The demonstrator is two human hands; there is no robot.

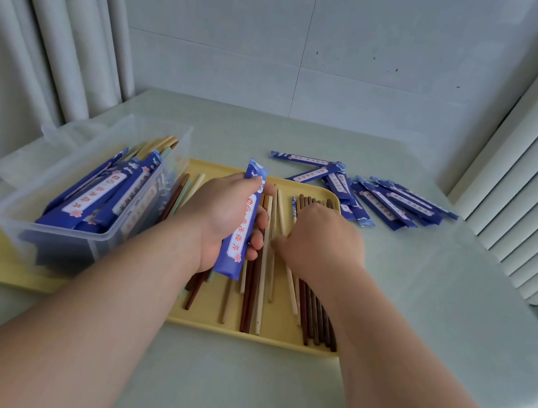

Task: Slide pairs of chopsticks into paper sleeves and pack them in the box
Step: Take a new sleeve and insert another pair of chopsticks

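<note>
My left hand (224, 218) grips a blue paper sleeve (243, 224) with a white label, holding it lengthwise above the yellow tray (209, 325). Loose chopsticks (257, 292) in cream, brown and dark red lie side by side on the tray. My right hand (323, 237) is down on these chopsticks with its fingers curled into them; whether it pinches one is hidden by the hand. A clear plastic box (66, 185) stands on the tray's left end and holds several sleeved pairs (100, 187) leaning inside it.
Several empty blue sleeves (389, 200) lie scattered on the pale green table (420, 294) behind and right of the tray. Curtains hang at the left and a ribbed white panel at the right. The wall stands close behind the table.
</note>
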